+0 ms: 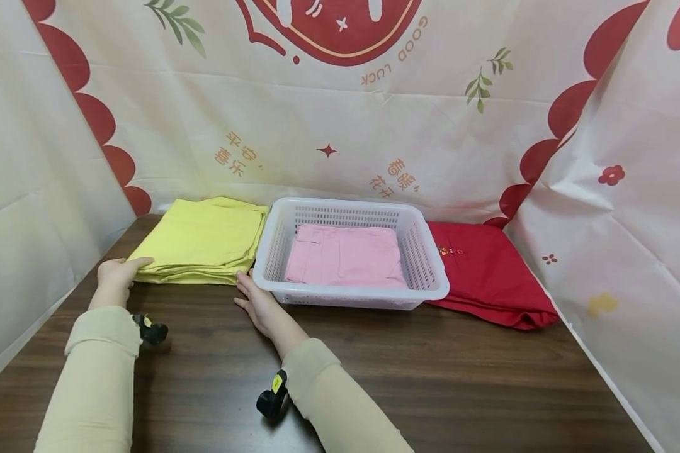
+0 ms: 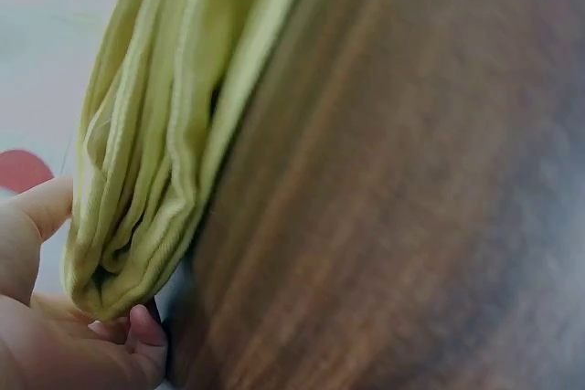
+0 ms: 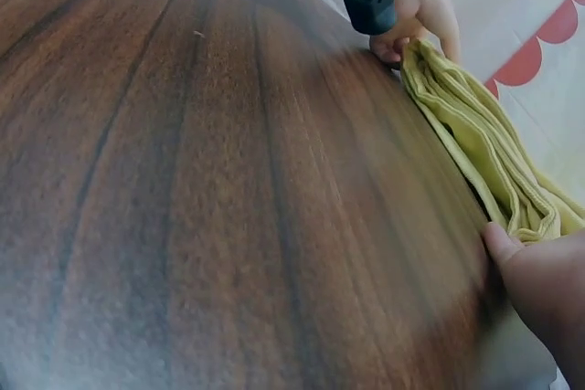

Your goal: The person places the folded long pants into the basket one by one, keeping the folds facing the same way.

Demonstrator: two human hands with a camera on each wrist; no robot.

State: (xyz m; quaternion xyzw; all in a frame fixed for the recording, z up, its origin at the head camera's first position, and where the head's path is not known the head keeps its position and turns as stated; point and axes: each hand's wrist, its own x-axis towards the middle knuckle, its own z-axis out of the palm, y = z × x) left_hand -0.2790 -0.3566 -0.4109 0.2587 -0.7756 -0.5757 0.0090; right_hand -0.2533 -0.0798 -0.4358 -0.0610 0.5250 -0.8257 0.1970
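Note:
A folded yellow cloth item (image 1: 201, 239), several layers thick, lies at the left back of the table. My left hand (image 1: 115, 277) pinches its near left corner; in the left wrist view the thumb is above the layers (image 2: 151, 162) and other fingers are below. At the near right corner, my right hand (image 1: 263, 311) touches the front edge with fairly straight, slightly spread fingers. The right wrist view shows one digit of the right hand (image 3: 544, 285) against the cloth's lower edge; its other fingers are hidden there.
A white plastic basket (image 1: 351, 297) stands right of the yellow cloth, close to my right hand. Inside lies a folded pink cloth item (image 1: 345, 255). A folded red cloth item (image 1: 490, 270) lies right of the basket. Behind them hangs a printed curtain (image 1: 317, 113) above the brown table (image 1: 459, 371).

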